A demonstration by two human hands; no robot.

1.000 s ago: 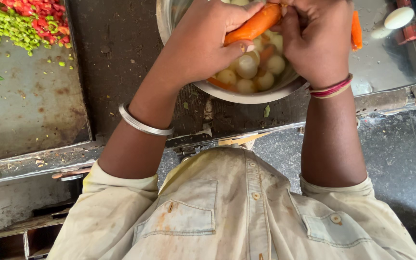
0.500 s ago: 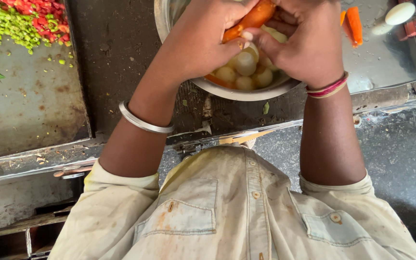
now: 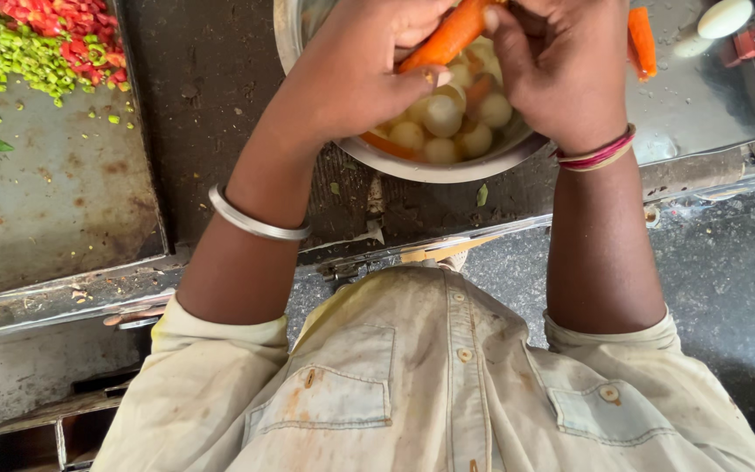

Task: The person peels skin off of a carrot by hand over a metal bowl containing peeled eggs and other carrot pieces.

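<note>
Dark, stained bench (image 3: 211, 105) fills my view from above, its near edge trimmed in metal. At the far left corner lies a steel tray (image 3: 54, 218) heaped with chopped green and red vegetables (image 3: 19, 44); toward the far right edge rests a second steel tray (image 3: 709, 87) carrying a loose carrot piece (image 3: 641, 39). Between them, at the far edge, stands a steel bowl (image 3: 447, 168) of pale peeled rounds (image 3: 443, 114). Over it, I see the left hand (image 3: 351, 79) clenched round a carrot (image 3: 452, 35), and the right hand (image 3: 561, 65) closed on its upper end; any tool there is hidden. The carrot is bright orange, smooth, tapered and tilted. Risk, in my judgement: the slick root could slip from the grip, so the thumb (image 3: 412, 80) beneath may be nicked.
</note>
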